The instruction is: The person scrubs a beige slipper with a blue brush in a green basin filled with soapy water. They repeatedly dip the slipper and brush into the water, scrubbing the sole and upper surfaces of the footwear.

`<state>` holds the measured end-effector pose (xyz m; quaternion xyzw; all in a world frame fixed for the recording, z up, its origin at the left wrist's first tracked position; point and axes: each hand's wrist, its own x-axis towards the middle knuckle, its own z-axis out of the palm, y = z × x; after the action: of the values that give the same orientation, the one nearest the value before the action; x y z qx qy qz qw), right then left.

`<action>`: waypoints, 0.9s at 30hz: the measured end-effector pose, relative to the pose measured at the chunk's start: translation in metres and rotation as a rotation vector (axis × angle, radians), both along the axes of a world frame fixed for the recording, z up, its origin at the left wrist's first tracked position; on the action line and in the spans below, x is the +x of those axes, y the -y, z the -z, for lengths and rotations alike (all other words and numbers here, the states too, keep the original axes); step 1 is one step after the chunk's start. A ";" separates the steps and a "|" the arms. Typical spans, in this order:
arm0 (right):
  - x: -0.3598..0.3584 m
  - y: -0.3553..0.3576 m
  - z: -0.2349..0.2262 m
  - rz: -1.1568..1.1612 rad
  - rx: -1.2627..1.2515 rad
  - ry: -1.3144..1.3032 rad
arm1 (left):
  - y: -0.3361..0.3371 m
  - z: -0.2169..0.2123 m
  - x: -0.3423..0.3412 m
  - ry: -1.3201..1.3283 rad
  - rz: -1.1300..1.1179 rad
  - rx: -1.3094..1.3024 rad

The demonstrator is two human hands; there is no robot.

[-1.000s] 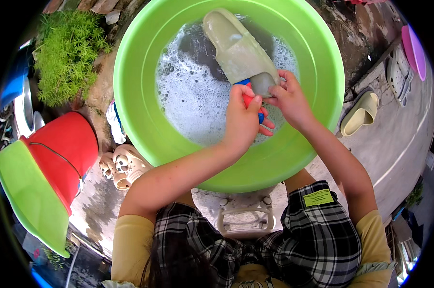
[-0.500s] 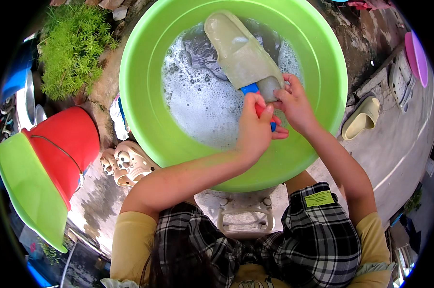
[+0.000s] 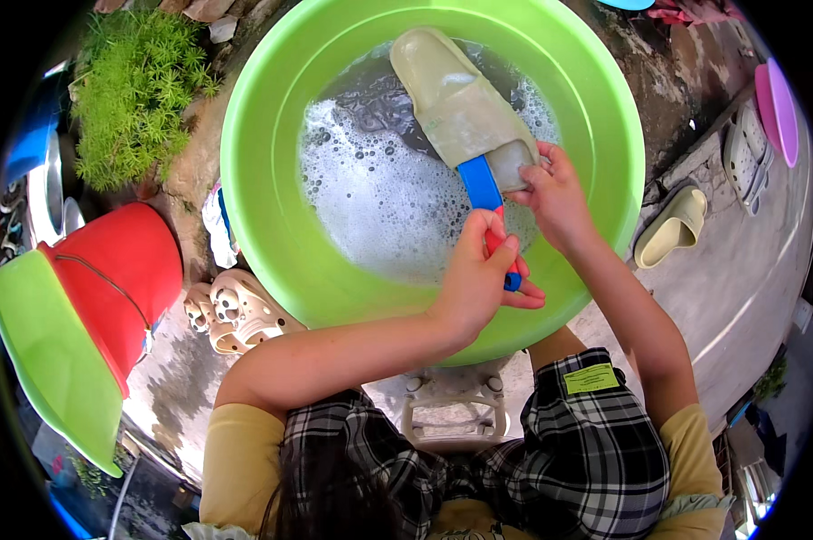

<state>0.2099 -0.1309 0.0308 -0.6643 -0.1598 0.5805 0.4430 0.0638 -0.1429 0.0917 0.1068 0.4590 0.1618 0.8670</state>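
Observation:
A khaki slide slipper is held over a green basin of foamy water, its toe pointing away from me. My right hand pinches the slipper at its near, heel end. In my left hand is a brush with a blue head and a red handle, my fingers wrapped round the handle. The brush's blue head reaches the edge of the slipper's strap, and its bristles are hidden from view. Dark, wet material lies partly under the suds behind the slipper.
On the left a red bucket lies against a green tub. Beige clogs sit by the basin. A matching slipper, a grey clog and a purple basin stand right. A green plant grows upper left.
My left hand has drawn the brush back toward me, so more of its blue head shows below the slipper's strap. The slipper has shifted slightly; my right hand keeps its hold.

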 end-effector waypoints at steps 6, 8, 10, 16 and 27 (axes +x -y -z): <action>0.012 0.000 -0.004 0.099 -0.058 -0.054 | -0.030 0.002 -0.051 -0.314 0.602 0.864; 0.011 0.001 -0.011 0.174 0.013 -0.176 | -0.048 -0.009 -0.060 -0.325 0.545 0.936; 0.012 -0.005 -0.014 0.249 -0.035 -0.300 | -0.062 0.017 -0.060 -0.435 0.262 1.270; 0.021 -0.002 0.000 0.270 -0.083 -0.516 | -0.072 0.032 -0.042 -0.619 0.497 1.488; 0.037 0.009 0.019 0.446 -0.144 -0.674 | -0.057 0.042 -0.034 -0.559 0.537 1.606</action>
<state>0.2464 -0.1403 0.0122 -0.4847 0.1833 0.6649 0.5379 0.0300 -0.0861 0.0497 0.8217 0.3615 0.1939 0.3956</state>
